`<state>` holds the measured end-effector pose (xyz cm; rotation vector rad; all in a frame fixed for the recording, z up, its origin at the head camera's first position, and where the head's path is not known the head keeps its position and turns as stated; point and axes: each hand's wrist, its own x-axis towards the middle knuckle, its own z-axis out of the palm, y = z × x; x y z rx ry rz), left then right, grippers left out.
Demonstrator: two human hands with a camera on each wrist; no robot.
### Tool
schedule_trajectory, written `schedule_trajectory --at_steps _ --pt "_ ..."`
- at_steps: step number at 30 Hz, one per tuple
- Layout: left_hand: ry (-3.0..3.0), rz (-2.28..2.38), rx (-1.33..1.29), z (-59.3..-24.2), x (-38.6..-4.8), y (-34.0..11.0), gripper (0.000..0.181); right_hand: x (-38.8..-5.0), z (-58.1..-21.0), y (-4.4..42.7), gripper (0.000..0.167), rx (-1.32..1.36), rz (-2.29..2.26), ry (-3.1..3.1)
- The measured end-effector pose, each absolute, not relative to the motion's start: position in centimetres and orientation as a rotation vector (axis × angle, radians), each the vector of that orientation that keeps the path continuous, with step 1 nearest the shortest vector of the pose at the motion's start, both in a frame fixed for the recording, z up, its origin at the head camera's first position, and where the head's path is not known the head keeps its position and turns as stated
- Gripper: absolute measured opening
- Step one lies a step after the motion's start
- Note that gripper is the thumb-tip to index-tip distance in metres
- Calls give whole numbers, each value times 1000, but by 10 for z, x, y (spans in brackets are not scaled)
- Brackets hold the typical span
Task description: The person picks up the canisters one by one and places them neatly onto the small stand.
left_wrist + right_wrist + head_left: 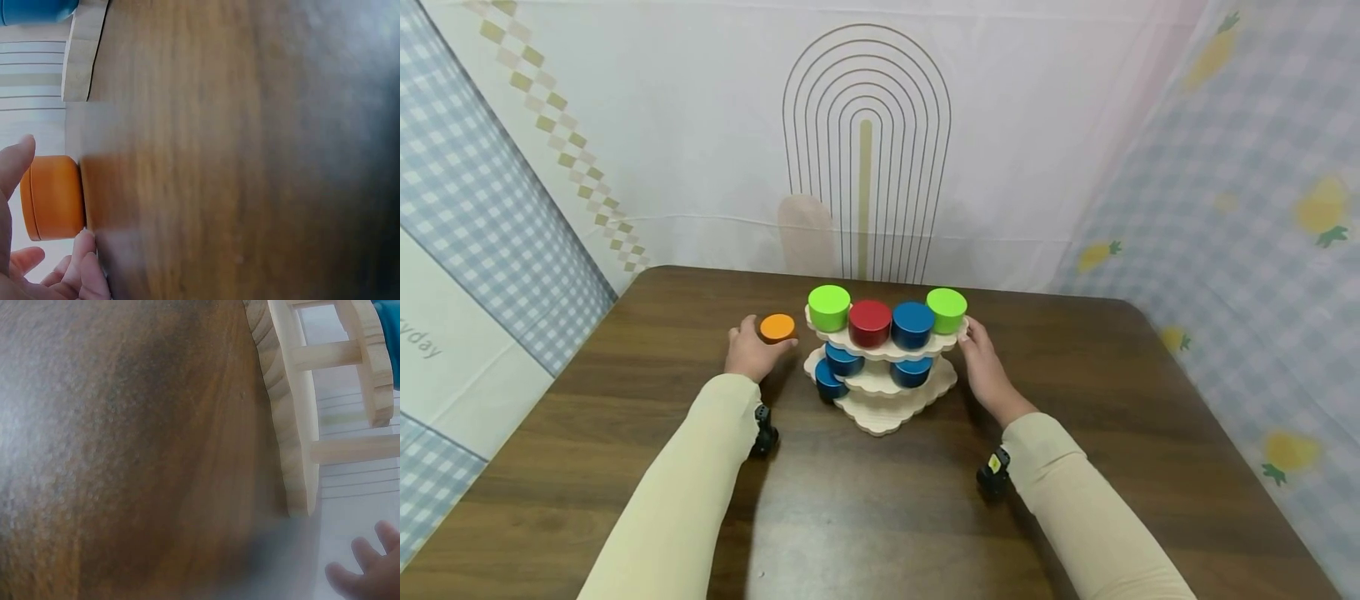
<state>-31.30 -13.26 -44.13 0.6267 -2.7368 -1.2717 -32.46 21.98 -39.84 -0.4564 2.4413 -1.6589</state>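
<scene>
In the head view my left hand (752,350) is around an orange round tin (777,327) on the table, thumb on one side and fingers on the other. A small gap shows between the fingers and the orange tin (55,197); in the left wrist view the thumb stands off its side. My right hand (985,367) is at the right edge of a three-tier wooden stand (880,417), fingers spread, beside the top tier; contact is unclear. The top tier bears two green tins (829,310), a red tin (870,325) and a blue tin (913,327).
Lower on the stand are more blue tins (831,382), partly hidden by the tiers above. Below them is a brown wooden table (865,517). A white patterned cloth (700,125) hangs behind it, with checked cloths at both sides.
</scene>
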Motion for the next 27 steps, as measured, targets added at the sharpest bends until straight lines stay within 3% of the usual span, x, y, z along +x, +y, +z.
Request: schedule_trajectory --at_steps 16,27 --pt "-2790 -1239 641 -444 -325 -130 89 -320 -392 217 50 -457 -1651 2436" --pt "-2771 -1254 697 -445 -330 -126 78 -341 -423 223 53 -482 -1645 2498"
